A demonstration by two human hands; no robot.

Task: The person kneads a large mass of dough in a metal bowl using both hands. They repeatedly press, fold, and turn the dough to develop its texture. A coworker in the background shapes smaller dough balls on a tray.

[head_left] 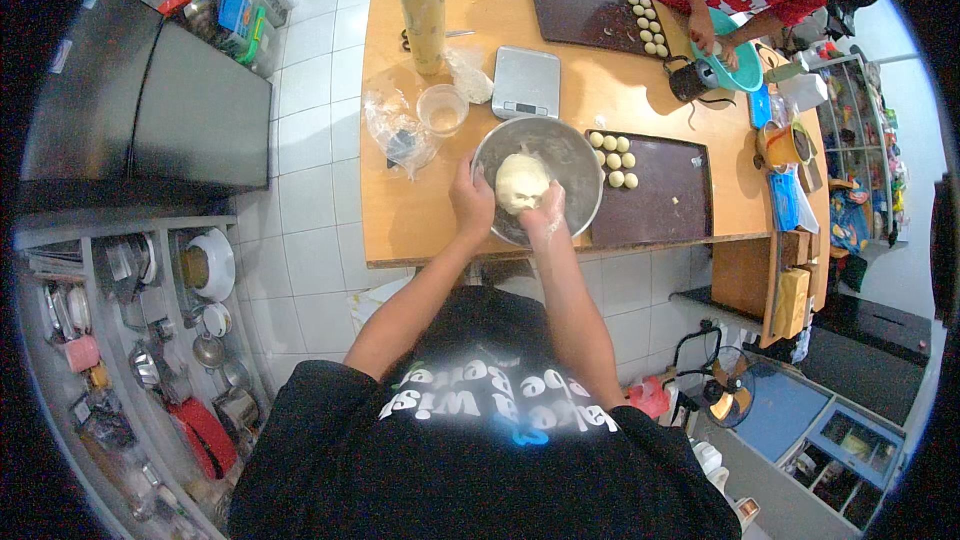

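A stainless steel mixing bowl (574,157) stands at the table's near edge, with a pale lump of dough (519,176) inside. My left hand (472,202) holds the bowl's left rim, thumb on the near side. Down in the bowl, my right hand (545,211) grips the near side of the dough; flour or dough residue coats its skin. Part of its fingers is hidden against the dough. Just right of the bowl, several small dough balls (613,160) sit on a dark baking tray (667,191). A digital kitchen scale (527,76) lies right behind the bowl.
Left of the scale are a plastic tub (442,111), plastic bags (401,124) and an upright cling film roll (421,15). Across the table, a person in red handles dough over a turquoise basin (739,64), beside another tray (574,11). A kettle (688,80) stands nearby.
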